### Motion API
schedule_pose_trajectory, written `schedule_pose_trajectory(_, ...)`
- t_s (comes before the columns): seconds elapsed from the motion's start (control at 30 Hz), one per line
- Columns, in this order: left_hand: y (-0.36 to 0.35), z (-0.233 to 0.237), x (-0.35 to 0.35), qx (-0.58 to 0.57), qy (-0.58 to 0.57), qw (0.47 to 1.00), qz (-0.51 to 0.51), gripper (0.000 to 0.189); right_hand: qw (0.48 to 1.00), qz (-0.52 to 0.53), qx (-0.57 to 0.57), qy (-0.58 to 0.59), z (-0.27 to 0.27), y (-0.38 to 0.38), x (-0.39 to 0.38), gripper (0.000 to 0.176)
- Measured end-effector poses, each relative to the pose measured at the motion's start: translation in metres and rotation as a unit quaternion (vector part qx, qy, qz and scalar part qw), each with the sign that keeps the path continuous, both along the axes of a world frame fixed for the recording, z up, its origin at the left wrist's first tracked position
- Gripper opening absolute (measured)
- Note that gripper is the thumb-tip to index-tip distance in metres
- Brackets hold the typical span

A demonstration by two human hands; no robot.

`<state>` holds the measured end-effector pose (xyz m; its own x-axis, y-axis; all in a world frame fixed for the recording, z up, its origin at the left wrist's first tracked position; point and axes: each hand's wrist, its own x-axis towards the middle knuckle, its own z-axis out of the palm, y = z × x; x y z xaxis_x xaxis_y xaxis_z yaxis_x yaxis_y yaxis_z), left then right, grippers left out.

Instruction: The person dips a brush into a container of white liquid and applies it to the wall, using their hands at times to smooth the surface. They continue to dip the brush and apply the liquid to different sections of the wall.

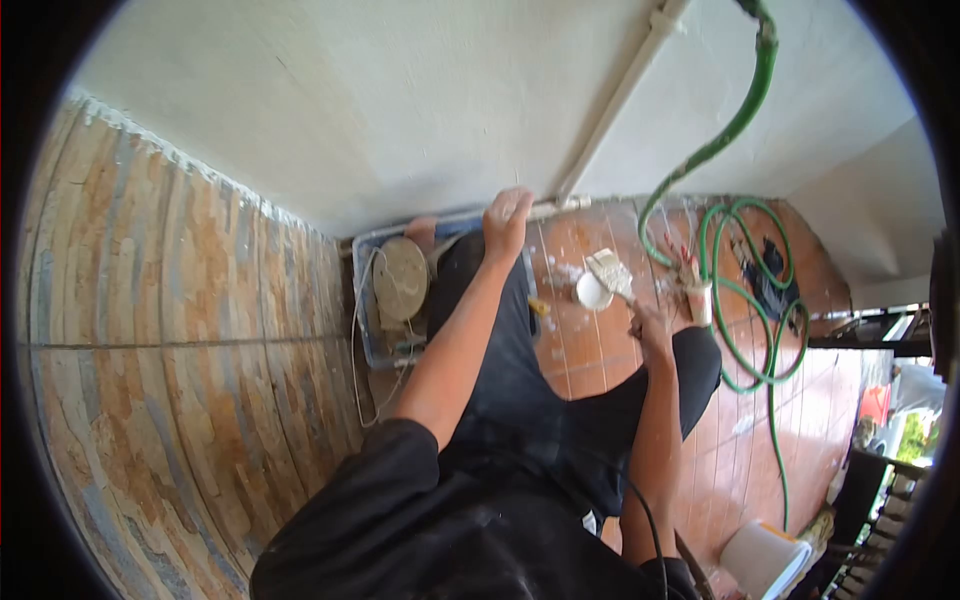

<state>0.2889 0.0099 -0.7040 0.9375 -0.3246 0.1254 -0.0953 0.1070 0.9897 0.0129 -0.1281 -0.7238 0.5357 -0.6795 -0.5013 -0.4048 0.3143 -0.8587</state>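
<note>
My right hand (652, 333) is closed round the handle of a paintbrush (610, 272), whose broad head is coated in white. The brush head overlaps the rim of a small white paint container (592, 292) on the tiled floor. My left hand (506, 226) hangs over my left knee near the foot of the wall, fingers loosely extended with nothing in them. White smears mark its fingertips.
Beside my left leg sits a blue-rimmed tub (366, 300) with a round lidded bucket (401, 279). A green hose (722, 240) coils on the right near a white cup (698, 303) and a dark cloth (772, 285). A white pipe (622, 100) runs down the wall (400, 90); a white bucket (764, 560) lies lower right.
</note>
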Motion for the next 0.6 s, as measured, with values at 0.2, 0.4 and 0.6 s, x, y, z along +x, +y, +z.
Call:
schedule_pose_trajectory(0.2,0.016,-0.002,0.012,-0.084,0.087,0.990,0.066,0.019,0.923,0.048,0.241,-0.297,0.051,0.058,0.048,0.012)
schedule_pose_trajectory(0.4,0.043,-0.005,0.016,-0.200,0.173,0.962,0.065,0.029,0.911,0.162,0.163,-0.342,0.133,0.099,0.154,0.018)
schedule_pose_trajectory(0.6,0.071,-0.011,0.018,-0.052,0.012,0.987,0.149,0.023,0.875,0.260,-0.032,-0.406,0.267,0.144,0.263,0.018)
